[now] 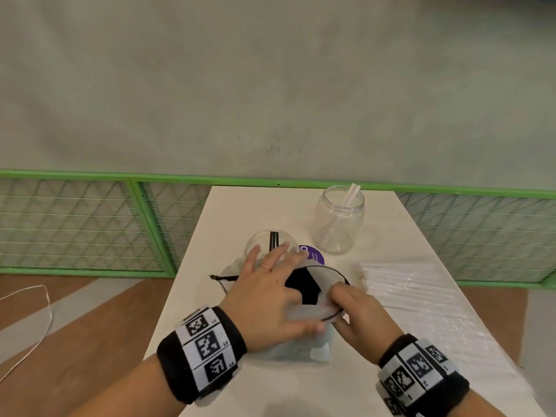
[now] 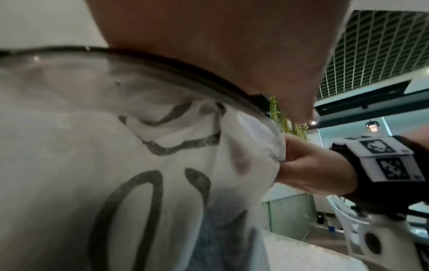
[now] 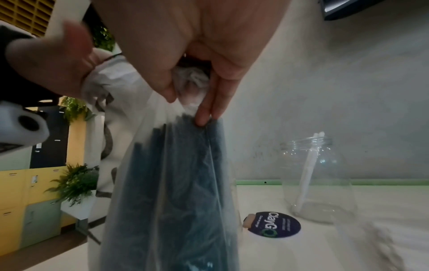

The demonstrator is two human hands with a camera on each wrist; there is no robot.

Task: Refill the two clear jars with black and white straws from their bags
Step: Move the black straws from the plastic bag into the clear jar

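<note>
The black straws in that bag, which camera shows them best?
The right wrist view: the black straws stand upright inside the translucent bag, seen from the side. The head view only looks down at their dark ends through the bag's mouth. The left wrist view shows the bag's printed outside, no straws.

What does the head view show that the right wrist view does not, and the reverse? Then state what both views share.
Only the head view: the jar with black straws, the bag of white straws lying on the table, both wristbands.
Only the right wrist view: black straws packed upright inside the bag, yellow cabinets, plants.
Both: the right hand pinching the bag of black straws, the left hand, the jar with white straws, the purple sticker.
</note>
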